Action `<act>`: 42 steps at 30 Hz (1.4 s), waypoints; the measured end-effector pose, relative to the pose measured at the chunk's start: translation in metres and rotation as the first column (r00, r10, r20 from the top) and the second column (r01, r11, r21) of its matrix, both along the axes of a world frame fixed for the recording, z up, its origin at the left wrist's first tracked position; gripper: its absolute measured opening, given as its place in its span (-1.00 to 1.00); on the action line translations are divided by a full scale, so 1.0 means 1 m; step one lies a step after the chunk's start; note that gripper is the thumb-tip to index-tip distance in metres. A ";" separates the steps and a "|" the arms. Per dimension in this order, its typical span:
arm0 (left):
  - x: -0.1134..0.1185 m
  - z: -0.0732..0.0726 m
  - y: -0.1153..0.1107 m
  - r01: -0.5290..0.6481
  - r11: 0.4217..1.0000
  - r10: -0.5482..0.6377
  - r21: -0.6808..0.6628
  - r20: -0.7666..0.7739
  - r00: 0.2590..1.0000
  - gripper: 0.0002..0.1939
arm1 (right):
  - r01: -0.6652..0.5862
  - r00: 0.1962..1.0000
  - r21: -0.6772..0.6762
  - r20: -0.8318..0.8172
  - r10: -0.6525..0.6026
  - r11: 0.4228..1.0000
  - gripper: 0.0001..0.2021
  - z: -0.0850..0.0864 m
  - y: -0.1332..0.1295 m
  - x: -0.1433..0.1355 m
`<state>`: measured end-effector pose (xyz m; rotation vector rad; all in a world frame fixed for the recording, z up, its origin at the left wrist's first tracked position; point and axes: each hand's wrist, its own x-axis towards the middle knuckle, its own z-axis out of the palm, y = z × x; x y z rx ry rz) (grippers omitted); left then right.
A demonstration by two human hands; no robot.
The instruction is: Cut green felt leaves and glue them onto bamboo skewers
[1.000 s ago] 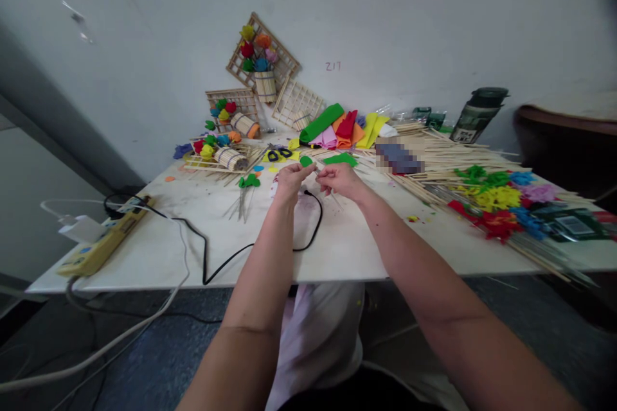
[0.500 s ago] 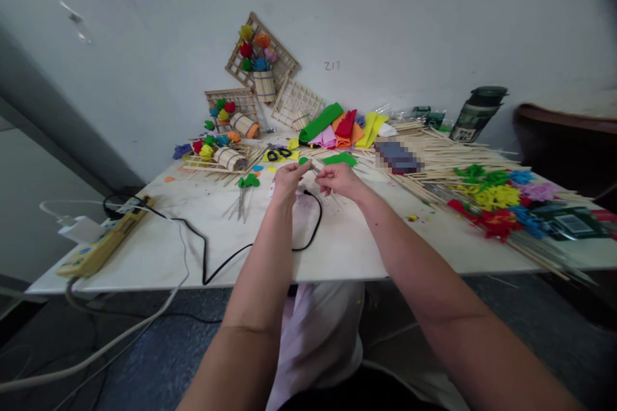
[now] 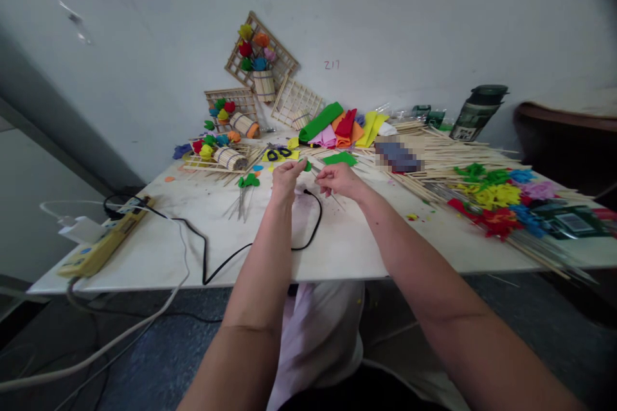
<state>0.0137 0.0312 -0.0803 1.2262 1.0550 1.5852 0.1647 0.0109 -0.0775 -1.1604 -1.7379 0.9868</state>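
Note:
Between the thumb and fingers of my left hand is a small green felt piece. My right hand pinches a thin wire stem, whose upper end points toward the green piece; whether the two touch I cannot tell. Left of my hands lie finished green leaves on wire stems. Just beyond my hands is a green felt sheet. Black-handled scissors rest on yellow felt behind my left hand. Under my hands runs a black cable, its end near my fingers.
A yellow power strip with cables lies at the left. Stick lattices with felt flowers lean on the wall. Folded felt, many wooden sticks, a blurred phone-like object, felt flower pieces and a dark cup stretch rightward.
The green felt piece in my left hand has turned and shifted slightly right and down. My left fingers have shifted a little; my right hand stays almost in place.

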 end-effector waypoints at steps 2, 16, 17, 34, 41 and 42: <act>0.000 0.000 0.000 0.004 1.000 -0.004 -0.012 0.006 1.000 -0.68 | 0.003 1.000 -0.002 0.001 -0.003 1.000 -0.96 0.000 0.000 0.000; 0.000 0.002 -0.002 0.025 0.999 -0.026 -0.028 -0.024 0.999 -0.71 | -0.013 1.000 0.016 -0.001 0.013 1.000 -0.95 -0.004 0.002 -0.001; 0.001 0.003 -0.004 0.045 0.998 -0.046 -0.032 -0.038 0.998 -0.71 | -0.006 1.000 0.012 -0.004 0.006 1.000 -0.95 -0.004 0.002 -0.001; 0.004 -0.001 -0.001 0.076 0.996 -0.067 0.056 -0.135 0.989 -0.71 | 0.046 0.998 0.065 0.034 -0.049 0.997 -0.94 -0.014 0.011 -0.001; 0.002 -0.002 0.000 0.128 0.990 -0.119 0.064 -0.127 0.985 -0.68 | 0.044 0.998 0.046 0.036 -0.046 0.998 -0.96 -0.011 0.009 -0.001; 0.002 -0.001 -0.001 0.130 0.989 -0.120 0.065 -0.138 0.983 -0.68 | 0.036 0.999 0.050 0.032 -0.038 0.998 -0.96 -0.012 0.009 0.000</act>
